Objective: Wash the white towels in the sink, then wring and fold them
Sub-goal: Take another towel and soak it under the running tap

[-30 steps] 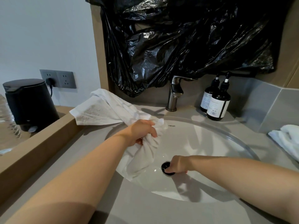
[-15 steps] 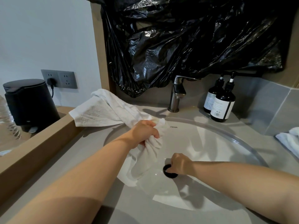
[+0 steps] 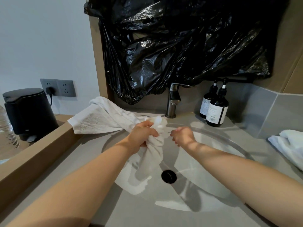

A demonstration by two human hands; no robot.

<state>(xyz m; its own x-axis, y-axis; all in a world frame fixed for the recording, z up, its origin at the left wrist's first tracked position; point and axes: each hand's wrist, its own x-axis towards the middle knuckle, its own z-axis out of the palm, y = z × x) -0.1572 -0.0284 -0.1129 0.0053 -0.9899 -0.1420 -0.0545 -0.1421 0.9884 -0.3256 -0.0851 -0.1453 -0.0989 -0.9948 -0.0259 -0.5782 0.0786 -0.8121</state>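
Item one, white towel (image 3: 98,118): my left grip (image 3: 142,135) is clenched round its bunched middle at the far-left rim of the sink (image 3: 218,141); one end lies spread on the grey desk (image 3: 91,145) behind, the other hangs into the basin, ending left of the black drain plug (image 3: 168,176). Item two, my right grip (image 3: 183,136): fingers loosely curled, holding nothing, just beside that bunch. Also logged: faucet (image 3: 173,102), two dark pump bottles (image 3: 216,110), second white towel (image 3: 290,145) at the desk's right.

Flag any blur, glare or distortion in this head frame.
Head view: wide-angle stretch toward the corners; the right hand and the white towel bunched above the left hand are blurred; the black plastic sheet glints; arm shadows cross the sink.
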